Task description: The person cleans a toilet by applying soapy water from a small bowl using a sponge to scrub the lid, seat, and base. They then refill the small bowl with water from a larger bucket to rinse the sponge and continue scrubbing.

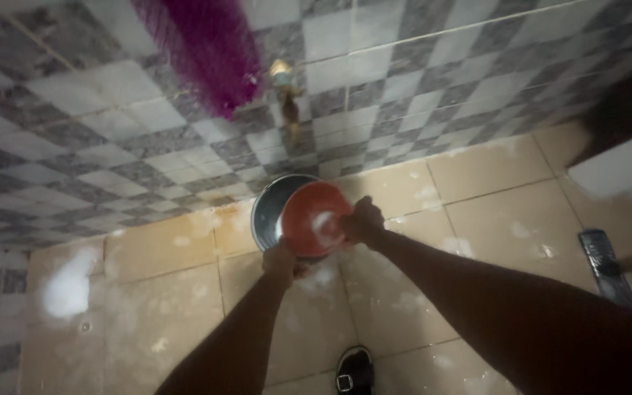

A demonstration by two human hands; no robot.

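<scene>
Both hands grip an orange bowl by its rim: the right hand is closed on the right edge, the left hand closed on the lower left edge, so the bowl sits between them. It is held over a larger metal basin standing on the wet tan floor tiles, below a brass tap. A black sandal shows beneath.

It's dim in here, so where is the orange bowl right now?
The orange bowl sits mid-frame, held between both hands over a metal basin, just below the wall tap.
</scene>
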